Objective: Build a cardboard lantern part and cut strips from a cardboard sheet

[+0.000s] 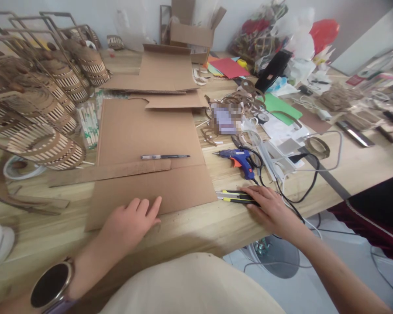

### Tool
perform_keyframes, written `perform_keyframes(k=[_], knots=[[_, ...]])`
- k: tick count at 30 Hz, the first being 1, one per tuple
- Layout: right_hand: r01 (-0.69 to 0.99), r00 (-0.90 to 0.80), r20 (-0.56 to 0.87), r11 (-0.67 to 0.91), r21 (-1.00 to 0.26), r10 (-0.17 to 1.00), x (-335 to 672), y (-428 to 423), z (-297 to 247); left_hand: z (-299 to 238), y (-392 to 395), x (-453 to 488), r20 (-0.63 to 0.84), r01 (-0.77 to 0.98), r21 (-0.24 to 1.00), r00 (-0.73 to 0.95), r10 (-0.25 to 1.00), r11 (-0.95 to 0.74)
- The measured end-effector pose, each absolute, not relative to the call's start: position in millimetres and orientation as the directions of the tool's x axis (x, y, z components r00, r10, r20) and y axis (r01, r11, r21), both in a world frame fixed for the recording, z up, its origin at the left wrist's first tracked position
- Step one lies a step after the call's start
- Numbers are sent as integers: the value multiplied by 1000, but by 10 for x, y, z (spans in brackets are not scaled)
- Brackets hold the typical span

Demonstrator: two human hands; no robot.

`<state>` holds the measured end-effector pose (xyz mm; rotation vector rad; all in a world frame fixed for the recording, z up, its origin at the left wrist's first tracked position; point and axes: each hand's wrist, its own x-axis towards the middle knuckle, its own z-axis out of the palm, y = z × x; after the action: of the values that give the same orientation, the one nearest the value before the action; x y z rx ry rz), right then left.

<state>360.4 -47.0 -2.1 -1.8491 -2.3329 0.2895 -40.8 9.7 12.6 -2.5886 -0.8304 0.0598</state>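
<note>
My left hand (pixel 129 222) rests at the near edge of a flat cardboard sheet (pixel 150 126), its fingers apart and nothing held in them. At the sheet's right corner lies a yellow and black utility knife (pixel 237 196), pointing left. My right hand (pixel 270 207) has its fingers and thumb around the knife's rear end. Across the sheet lie a pen (pixel 165 156) and a long cardboard strip (pixel 111 173). Just beyond the knife is a blue hot glue gun (pixel 239 160) with an orange trigger.
Several woven-looking baskets (pixel 55 144) with tall handles crowd the left, near a roll of white tape (pixel 24 168). Curled cardboard strips (pixel 242 98), green paper (pixel 280 108) and cables clutter the right. A bin (pixel 278 257) stands below the table's front edge.
</note>
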Motion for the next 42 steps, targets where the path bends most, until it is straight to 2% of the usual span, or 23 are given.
perform_keyframes(k=[4, 6, 11, 16, 24, 33, 42], knots=[[935, -281, -12, 271, -227, 960, 3642, -465, -13, 170, 271, -301, 35, 519, -368, 837, 546, -771], [929, -310, 3, 304, -213, 951, 3640, -456, -6, 115, 364, -277, 37, 501, -306, 856, 515, -810], [909, -374, 12, 370, -190, 927, 3594, -428, 12, -143, 563, -261, 156, 393, -92, 913, 376, -915], [903, -386, 12, 381, -201, 922, 3471, -410, -52, -273, 615, -272, 110, 386, 19, 916, 385, -922], [928, -331, 5, 326, -180, 944, 3430, -250, -29, -282, 684, -156, 43, 450, 69, 890, 453, -890], [926, -288, 13, 282, -250, 957, 3448, -292, -29, -276, 698, -97, 57, 462, 76, 883, 467, -884], [935, -206, 86, 222, -276, 975, 3373, -345, -119, -297, 711, -53, 58, 482, 92, 871, 488, -872]])
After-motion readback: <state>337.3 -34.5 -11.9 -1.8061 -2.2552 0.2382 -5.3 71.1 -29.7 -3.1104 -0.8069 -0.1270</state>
